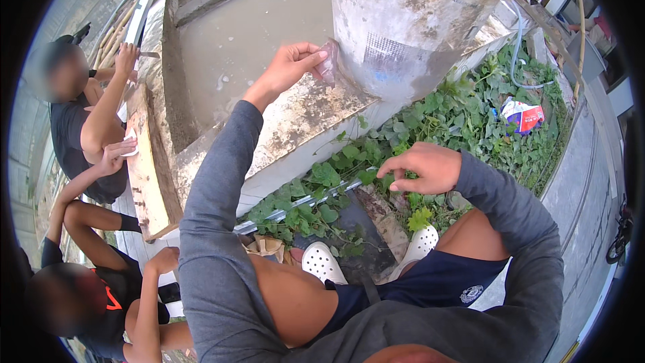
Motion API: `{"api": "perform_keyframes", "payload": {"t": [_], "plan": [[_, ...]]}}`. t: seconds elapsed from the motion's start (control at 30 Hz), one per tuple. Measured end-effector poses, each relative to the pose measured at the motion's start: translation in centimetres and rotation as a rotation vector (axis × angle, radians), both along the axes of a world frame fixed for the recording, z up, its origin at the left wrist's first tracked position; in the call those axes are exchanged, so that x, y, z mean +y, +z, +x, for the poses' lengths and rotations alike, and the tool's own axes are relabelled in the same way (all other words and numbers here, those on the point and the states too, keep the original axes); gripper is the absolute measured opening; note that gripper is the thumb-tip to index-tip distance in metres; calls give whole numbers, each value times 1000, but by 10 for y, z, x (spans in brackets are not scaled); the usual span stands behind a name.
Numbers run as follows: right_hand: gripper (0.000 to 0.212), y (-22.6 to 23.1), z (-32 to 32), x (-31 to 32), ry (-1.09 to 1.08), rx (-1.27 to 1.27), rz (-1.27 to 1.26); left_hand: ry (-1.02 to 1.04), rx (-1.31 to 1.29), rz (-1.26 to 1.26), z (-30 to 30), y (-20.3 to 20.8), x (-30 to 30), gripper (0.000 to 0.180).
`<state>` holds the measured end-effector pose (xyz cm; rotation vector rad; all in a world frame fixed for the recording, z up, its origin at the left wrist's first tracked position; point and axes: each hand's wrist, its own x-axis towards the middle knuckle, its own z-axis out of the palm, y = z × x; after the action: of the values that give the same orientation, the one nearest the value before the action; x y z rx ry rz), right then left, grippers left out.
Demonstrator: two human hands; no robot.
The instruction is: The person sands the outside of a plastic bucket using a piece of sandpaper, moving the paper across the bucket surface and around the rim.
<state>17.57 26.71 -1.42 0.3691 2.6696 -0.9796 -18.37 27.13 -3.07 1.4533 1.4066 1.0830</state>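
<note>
My left hand (290, 68) reaches out over the stained concrete ledge (295, 121), its thumb and fingers pinched on a small, thin, pinkish see-through piece (328, 62) that looks like plastic film. This piece is close against the lower side of a large, dirty white bucket (403, 20), which stands at the ledge's corner. Lower and to the right, my right hand (424, 168) hangs above the green leaves, empty, with its fingers loosely bent and apart.
Behind the ledge lies a concrete basin of murky water (255, 33). Leafy vines (457, 101) grow along its wall, with a crumpled red, white and blue packet (521, 117) among them. At left, two people sit beside a wooden plank (149, 175). A pale hose (516, 60) curves at right.
</note>
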Motion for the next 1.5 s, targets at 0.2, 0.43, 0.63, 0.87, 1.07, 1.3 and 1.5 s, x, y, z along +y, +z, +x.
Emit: {"api": "perform_keyframes", "payload": {"t": [0.2, 0.43, 0.63, 0.87, 1.07, 1.3, 1.5], "plan": [[45, -11, -5, 17, -186, 255, -21, 112, 2, -175, 13, 24, -35, 48], [63, -23, -38, 15, -555, 530, -482, -324, -81, -282, 41, 26, -57, 39], [28, -11, -21, 19, -473, 482, -734, -513, -8, -246, 80, 32, -55, 26], [11, -1, -20, 3, -432, 536, -568, -353, -93, -288, 31, 29, -51, 23], [12, 5, -9, -1, -362, 488, -415, 329, 360, -108, -23, 26, -38, 32], [13, 7, -14, -4, -208, 499, -321, 614, 841, -240, -135, -13, -63, 26], [15, 11, -14, -3, -210, 462, -304, 443, 826, -511, -158, -10, -87, 70]]}}
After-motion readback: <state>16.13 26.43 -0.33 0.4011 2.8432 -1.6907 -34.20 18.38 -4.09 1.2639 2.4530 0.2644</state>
